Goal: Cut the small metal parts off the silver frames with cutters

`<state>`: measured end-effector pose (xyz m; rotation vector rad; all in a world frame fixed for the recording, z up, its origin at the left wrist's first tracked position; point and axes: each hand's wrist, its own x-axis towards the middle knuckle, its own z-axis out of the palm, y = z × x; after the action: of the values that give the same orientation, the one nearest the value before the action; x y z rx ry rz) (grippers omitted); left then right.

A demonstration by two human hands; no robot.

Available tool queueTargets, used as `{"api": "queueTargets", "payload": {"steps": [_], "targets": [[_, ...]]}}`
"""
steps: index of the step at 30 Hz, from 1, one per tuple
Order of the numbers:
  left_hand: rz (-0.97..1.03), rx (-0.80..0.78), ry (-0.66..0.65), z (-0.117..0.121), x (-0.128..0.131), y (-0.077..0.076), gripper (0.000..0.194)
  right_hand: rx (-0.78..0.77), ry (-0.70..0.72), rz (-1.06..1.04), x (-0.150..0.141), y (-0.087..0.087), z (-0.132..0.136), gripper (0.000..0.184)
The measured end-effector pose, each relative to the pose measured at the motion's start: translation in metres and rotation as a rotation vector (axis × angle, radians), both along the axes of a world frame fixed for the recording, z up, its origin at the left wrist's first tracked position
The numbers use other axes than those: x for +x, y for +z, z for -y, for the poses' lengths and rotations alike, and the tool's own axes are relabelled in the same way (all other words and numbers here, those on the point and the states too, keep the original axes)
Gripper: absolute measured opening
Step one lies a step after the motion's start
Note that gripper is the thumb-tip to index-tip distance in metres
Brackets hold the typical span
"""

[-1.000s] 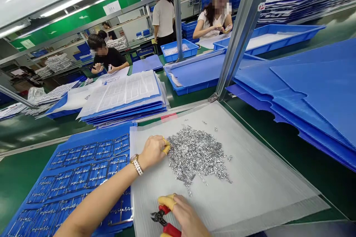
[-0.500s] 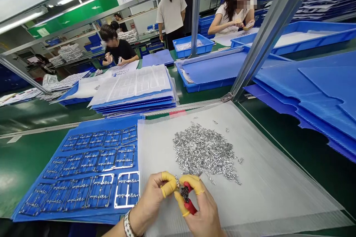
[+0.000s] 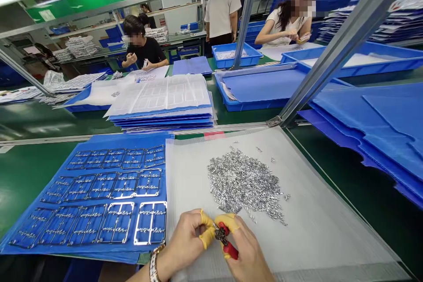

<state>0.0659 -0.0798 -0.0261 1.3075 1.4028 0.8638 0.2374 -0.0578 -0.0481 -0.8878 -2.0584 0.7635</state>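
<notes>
My right hand (image 3: 245, 246), with yellow finger covers, is closed around red-handled pliers (image 3: 231, 249). Their dark metal head points toward my left hand. Thumb and forefinger of my left hand (image 3: 189, 237), also covered in yellow, pinch a small silvery metal piece (image 3: 215, 226) at the pliers' head; its exact shape is partly hidden. Just beyond both hands, a heap of small twisted silvery pieces (image 3: 244, 183) lies on a white translucent sheet (image 3: 317, 211). To the left, rows of metal frames (image 3: 151, 224) with script-like shapes inside rest on a blue sheet (image 3: 109, 141).
A stack of blue and white sheets (image 3: 161, 101) stands behind the frames. Blue trays (image 3: 251, 105) sit beyond a slanting metal post (image 3: 333, 46). More blue sheets (image 3: 373, 114) jut in at right. Several co-workers (image 3: 142, 48) are across the bench.
The view has shifted slightly. My hands stay close together over the sheet, and the pliers have turned a little. The small piece is less visible between my left fingers than before.
</notes>
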Motion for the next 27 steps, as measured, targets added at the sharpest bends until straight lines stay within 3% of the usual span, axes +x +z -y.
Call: {"api": "queueTargets", "payload": {"steps": [5,9,14,18,21,27], "targets": [[-0.136,0.052,-0.043,0.004,-0.004,0.004,0.019,-0.188,0.125,0.191,0.003,0.01,-0.005,0.057],[-0.161,0.054,-0.081,0.003,-0.005,0.004,0.009,-0.327,0.151,0.218,0.002,0.019,-0.008,0.053],[-0.208,0.05,-0.107,0.002,-0.004,0.001,0.012,-0.413,0.092,0.133,-0.001,0.021,-0.015,0.049],[-0.239,0.087,-0.089,-0.001,-0.006,-0.001,0.014,-0.461,0.035,0.058,-0.007,0.018,-0.022,0.036],[-0.156,0.091,-0.065,-0.006,-0.007,-0.002,0.02,-0.497,-0.054,-0.03,-0.014,0.014,-0.025,0.028],[0.029,0.004,0.091,-0.015,-0.007,-0.01,0.026,-0.597,-0.173,-0.27,-0.015,-0.001,-0.028,0.032]]}}
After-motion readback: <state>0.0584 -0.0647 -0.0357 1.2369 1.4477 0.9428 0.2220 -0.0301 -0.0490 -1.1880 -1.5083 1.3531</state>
